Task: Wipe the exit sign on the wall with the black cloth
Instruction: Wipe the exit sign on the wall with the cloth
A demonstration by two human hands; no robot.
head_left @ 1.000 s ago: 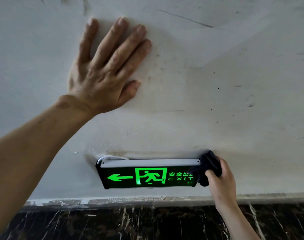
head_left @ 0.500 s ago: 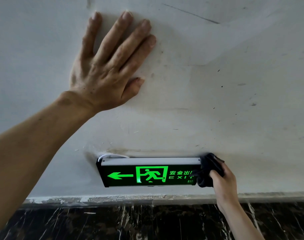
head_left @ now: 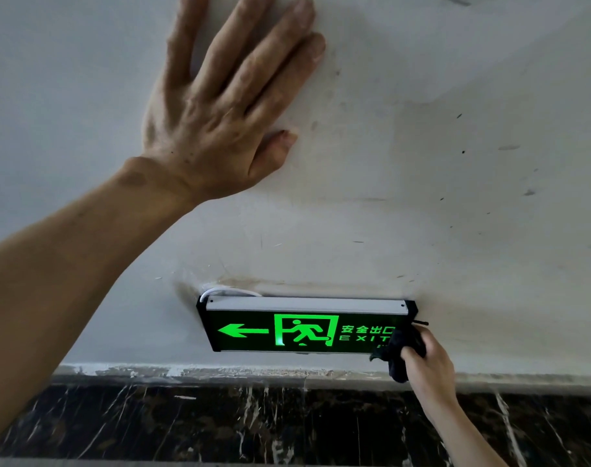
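A black exit sign (head_left: 304, 326) with a lit green arrow, running figure and EXIT lettering is fixed low on the white wall (head_left: 456, 163). My right hand (head_left: 429, 365) grips a bunched black cloth (head_left: 400, 348) and presses it on the sign's lower right corner, covering the end of the lettering. My left hand (head_left: 226, 106) lies flat on the wall above and left of the sign, fingers spread, holding nothing.
A white cable (head_left: 226, 291) loops out behind the sign's top left corner. Below the wall runs a chipped pale edge and a dark marble skirting (head_left: 220, 423) with white veins. The wall has scuffs and small dark marks.
My right hand has slid the cloth down from the sign's upper right end to its lower right corner. My left hand stays planted on the wall.
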